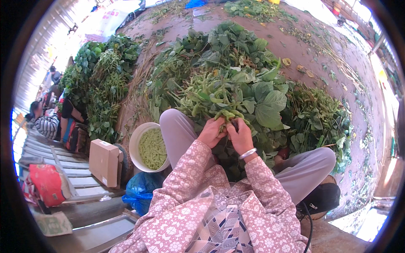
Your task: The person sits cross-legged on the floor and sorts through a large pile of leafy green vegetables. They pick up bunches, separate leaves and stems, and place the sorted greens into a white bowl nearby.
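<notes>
Between my knees, my left hand [212, 132] and my right hand [240, 134] meet with fingers closed around green soybean pods [231, 114]. The pods hang in a cluster on a leafy plant, and a silvery bangle [247, 153] circles my right wrist. Beyond my hands spreads a heap of soybean plants [234, 47] with broad leaves and many pods. A white bucket [134, 142] stands beside my left knee, holding shelled green beans [153, 148]. My fingertips partly hide what they pinch.
Left of the bucket is a cardboard box [102, 163], with a blue plastic bag [142, 191] closer to me. More plants [104, 76] are piled at the left, near a seated person [46, 125]. Pod-bearing stalks [316, 117] lie by my right knee. A black bag [319, 197] sits behind it.
</notes>
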Tool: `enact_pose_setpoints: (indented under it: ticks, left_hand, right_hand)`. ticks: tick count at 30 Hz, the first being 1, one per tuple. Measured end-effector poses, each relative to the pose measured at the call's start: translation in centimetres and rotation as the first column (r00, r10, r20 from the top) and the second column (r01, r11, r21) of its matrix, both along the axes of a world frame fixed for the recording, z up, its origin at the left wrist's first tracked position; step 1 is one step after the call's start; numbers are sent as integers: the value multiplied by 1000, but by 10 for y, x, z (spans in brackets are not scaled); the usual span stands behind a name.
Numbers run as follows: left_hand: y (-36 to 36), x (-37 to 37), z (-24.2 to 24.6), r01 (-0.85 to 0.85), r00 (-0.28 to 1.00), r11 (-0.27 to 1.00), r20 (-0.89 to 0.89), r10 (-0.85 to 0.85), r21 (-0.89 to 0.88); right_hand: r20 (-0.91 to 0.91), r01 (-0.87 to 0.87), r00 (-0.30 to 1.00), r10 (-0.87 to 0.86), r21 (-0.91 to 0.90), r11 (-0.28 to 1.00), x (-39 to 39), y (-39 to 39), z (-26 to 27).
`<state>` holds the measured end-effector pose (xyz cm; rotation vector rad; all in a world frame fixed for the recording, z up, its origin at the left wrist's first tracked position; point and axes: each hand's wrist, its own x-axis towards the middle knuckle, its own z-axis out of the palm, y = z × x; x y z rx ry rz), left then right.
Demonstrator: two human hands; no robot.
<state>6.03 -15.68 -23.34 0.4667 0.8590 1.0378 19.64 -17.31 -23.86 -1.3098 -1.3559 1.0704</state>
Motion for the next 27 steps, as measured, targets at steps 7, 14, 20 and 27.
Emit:
enact_pose_setpoints:
  ticks: [7,14,20,27]
  left_hand:
    - [-1,-12,-8,78,983,997,165,-82,26]
    - [-17,-3,-14,126,986,990,115,-119,-59]
    - [-16,5,-25,88,995,987,67,-80,-137]
    - [-9,9,-15,124,989,985,93,-113,-122]
  right_hand:
    - [1,186,983,-186,-55,981,47,2,-3]
    - [242,84,963,-116,137,987,45,-13,1]
    - [365,-31,931,-10,106,994,32,-24,12]
    - [323,-46,946,29,44,998,22,-23,2]
